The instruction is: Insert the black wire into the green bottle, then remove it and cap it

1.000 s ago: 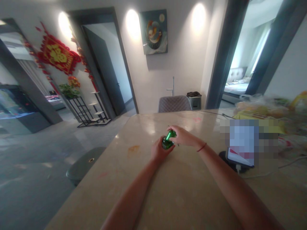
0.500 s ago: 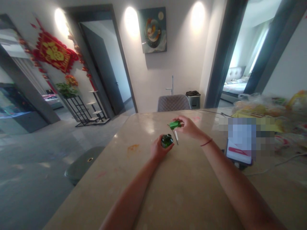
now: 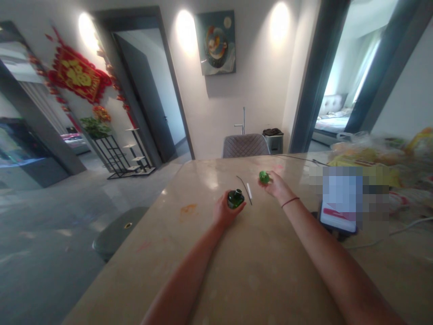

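Observation:
My left hand (image 3: 224, 210) is wrapped round a small dark green glass bottle (image 3: 233, 201). The bottle stands on the table with its bare, uncapped neck tilted slightly to the right. To its right and a little farther back, my right hand (image 3: 274, 185) grips a bright green faceted cap (image 3: 264, 177), its round end turned toward me. The fingertips behind the cap are partly hidden. Between the two hands, a thin dark stick (image 3: 246, 192) and a short white stick (image 3: 249, 190) lie on the tabletop, touched by neither hand.
The stone-patterned table (image 3: 257, 262) has an orange stain (image 3: 188, 210) on its left. A phone (image 3: 340, 216), partly blurred out, stands propped at the right by a white cable and a heap of plastic bags (image 3: 372, 146). A quilted chair (image 3: 246, 146) is at the far edge, a green stool (image 3: 118, 230) at the left.
My right hand has moved to the right with the green cap and turned it, so its round end now shows. The sticks are more fully visible. My left hand and the bottle have stayed put.

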`<state>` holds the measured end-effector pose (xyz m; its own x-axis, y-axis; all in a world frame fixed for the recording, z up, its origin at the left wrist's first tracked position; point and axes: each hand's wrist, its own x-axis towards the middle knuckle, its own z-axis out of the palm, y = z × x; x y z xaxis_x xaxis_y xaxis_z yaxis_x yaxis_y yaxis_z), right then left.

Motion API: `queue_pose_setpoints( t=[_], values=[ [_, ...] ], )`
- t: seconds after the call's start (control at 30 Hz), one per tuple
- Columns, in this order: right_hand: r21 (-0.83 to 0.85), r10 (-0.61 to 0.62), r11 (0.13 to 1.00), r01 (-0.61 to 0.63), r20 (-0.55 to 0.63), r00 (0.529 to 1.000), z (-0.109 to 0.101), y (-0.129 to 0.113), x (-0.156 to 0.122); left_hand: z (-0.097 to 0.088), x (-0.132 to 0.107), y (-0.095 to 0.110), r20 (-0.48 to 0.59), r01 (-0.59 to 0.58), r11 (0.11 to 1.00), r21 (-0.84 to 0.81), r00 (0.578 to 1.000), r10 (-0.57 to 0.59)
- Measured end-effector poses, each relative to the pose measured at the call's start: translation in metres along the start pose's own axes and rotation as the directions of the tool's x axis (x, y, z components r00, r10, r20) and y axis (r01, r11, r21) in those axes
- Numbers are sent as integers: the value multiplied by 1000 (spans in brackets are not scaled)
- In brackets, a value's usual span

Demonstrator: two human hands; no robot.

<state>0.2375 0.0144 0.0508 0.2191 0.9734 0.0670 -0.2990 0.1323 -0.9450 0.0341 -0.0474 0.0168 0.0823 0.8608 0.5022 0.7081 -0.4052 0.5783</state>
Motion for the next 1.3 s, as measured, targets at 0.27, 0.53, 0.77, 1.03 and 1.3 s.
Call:
queue_pose_setpoints(
  t=[0.27, 0.53, 0.77, 1.03, 1.3],
  values=[
    [-899, -329, 413, 149, 6, 944, -9, 20, -4, -1, 0, 0, 8, 17, 1000, -6, 1000, -17],
    [-990, -165, 105, 88, 70, 984, -13, 23, -18, 0, 0, 0, -1, 11, 1000, 1, 1000, -11],
    [-810, -229, 501, 304, 215, 949, 10, 7, -13, 3, 2, -5, 14, 16, 1000, 4, 1000, -16],
    [-703, 85, 575, 418, 560, 824, 39, 1, -45, 12, 2, -14, 2, -56, 998, 40, 998, 56],
    [-629, -56, 637, 446, 540, 840, 37, 12, -36, 16, 4, -19, 72, -99, 995, -11, 992, 100]
  ],
)
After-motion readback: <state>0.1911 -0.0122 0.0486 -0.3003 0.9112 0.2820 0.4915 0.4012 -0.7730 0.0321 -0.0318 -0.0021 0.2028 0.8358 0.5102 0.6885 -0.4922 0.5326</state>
